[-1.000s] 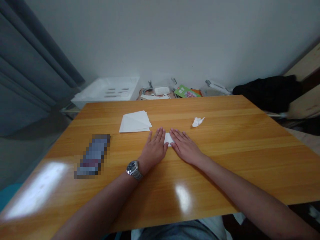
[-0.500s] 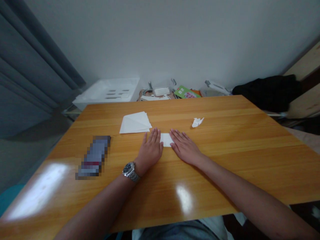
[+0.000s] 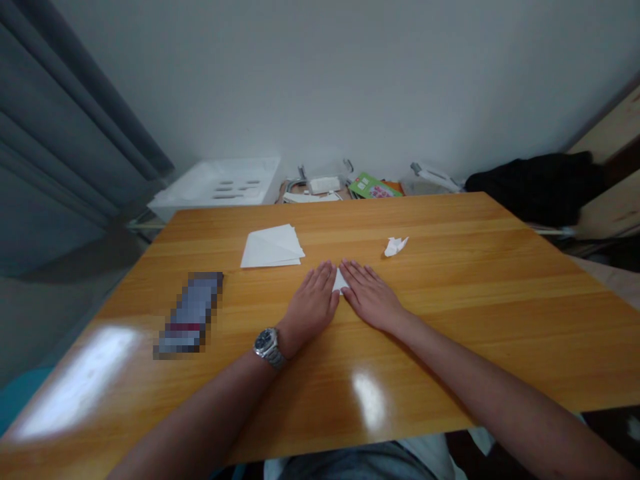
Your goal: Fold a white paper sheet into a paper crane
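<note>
A small piece of white paper (image 3: 340, 281) lies flat on the wooden table, mostly covered by my hands. My left hand (image 3: 313, 299), with a metal watch (image 3: 269, 347) on its wrist, rests palm down over the paper's left part, fingers stretched out. From the right, my right hand (image 3: 371, 293) presses flat on the paper's other side, its fingers also extended. Only a small wedge of the paper shows between the two hands. A folded paper figure (image 3: 396, 246) stands beyond my right hand. Beyond my left hand lie several white paper sheets (image 3: 273, 247).
At the left of the table (image 3: 450, 267) lies a phone-like dark object (image 3: 190, 313), blurred out. Behind the far edge are a white plastic tray (image 3: 225, 183), a green booklet (image 3: 374, 187) and a black cloth (image 3: 535, 190).
My left hand has slid right over the paper, closer to my right hand, so less of the paper shows. My right hand stays in place.
</note>
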Motion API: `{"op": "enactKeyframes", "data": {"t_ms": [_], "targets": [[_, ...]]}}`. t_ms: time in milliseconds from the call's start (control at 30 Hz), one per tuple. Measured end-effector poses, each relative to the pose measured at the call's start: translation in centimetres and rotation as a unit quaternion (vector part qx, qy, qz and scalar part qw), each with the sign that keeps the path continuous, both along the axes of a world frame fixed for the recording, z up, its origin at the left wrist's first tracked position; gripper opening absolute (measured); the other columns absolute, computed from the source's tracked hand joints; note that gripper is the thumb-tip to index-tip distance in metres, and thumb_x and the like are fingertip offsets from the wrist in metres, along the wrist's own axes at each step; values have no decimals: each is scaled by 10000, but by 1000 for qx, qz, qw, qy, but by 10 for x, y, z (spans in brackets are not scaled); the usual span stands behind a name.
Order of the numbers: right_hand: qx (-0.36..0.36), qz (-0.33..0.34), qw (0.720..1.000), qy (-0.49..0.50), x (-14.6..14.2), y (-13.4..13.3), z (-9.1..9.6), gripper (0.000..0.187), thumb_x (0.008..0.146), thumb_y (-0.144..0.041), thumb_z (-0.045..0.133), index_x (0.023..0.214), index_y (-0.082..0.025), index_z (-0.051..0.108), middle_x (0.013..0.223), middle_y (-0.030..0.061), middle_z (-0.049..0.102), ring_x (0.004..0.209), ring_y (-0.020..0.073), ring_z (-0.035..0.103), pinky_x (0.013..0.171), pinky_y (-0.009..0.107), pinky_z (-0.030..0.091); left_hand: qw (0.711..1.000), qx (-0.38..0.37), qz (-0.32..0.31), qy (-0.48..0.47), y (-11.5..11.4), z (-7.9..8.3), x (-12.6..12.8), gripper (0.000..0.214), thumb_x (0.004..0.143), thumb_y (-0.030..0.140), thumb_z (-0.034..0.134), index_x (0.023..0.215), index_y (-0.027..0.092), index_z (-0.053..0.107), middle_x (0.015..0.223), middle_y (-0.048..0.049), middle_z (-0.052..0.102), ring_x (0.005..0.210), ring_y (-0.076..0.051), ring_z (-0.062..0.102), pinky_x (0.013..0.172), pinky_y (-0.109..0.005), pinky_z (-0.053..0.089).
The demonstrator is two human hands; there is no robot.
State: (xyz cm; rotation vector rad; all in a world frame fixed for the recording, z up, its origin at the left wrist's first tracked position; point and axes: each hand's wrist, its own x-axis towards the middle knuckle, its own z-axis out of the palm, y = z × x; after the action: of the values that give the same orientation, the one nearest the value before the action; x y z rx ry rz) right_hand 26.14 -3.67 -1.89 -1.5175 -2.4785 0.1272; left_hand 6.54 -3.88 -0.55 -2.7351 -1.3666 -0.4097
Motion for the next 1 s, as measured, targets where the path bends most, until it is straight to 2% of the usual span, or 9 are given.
{"op": "enactKeyframes", "data": {"t_ms": [167, 367, 567, 1000], "targets": [[-7, 1, 1000, -3, 0, -1, 3, 610, 1068, -406, 243, 1588, -93, 306, 1653, 114, 275, 1535, 233, 258, 1268, 447, 193, 1000, -5, -2, 0, -2, 0, 1, 548, 1043, 305, 360, 1520, 35, 377, 1600, -207, 358, 1520, -284, 291, 1243, -480, 279], [-16, -1, 1000, 2, 1, 0, 4, 606, 1064, -404, 267, 1594, -111, 298, 1653, 115, 277, 1537, 230, 250, 1269, 441, 187, 1000, 11, 0, 1, -3, -1, 2, 549, 1041, 304, 363, 1517, 32, 381, 1593, -212, 368, 1516, -288, 300, 1241, -478, 279], [-22, -20, 1000, -7, 0, -1, 5, 644, 1060, -428, 274, 1595, -70, 272, 1659, 139, 240, 1546, 234, 217, 1271, 442, 186, 1000, 18, -3, 10, -3, -2, 2, 557, 1047, 311, 356, 1518, 15, 378, 1596, -220, 357, 1519, -291, 290, 1246, -479, 265], [-17, -23, 1000, -6, 1, -2, 5, 650, 1060, -446, 271, 1591, -70, 284, 1656, 141, 246, 1543, 241, 227, 1268, 450, 194, 1000, 23, -1, 8, -2, -3, 2, 554, 1050, 314, 355, 1523, 28, 381, 1600, -208, 351, 1522, -285, 283, 1247, -483, 267]]}}
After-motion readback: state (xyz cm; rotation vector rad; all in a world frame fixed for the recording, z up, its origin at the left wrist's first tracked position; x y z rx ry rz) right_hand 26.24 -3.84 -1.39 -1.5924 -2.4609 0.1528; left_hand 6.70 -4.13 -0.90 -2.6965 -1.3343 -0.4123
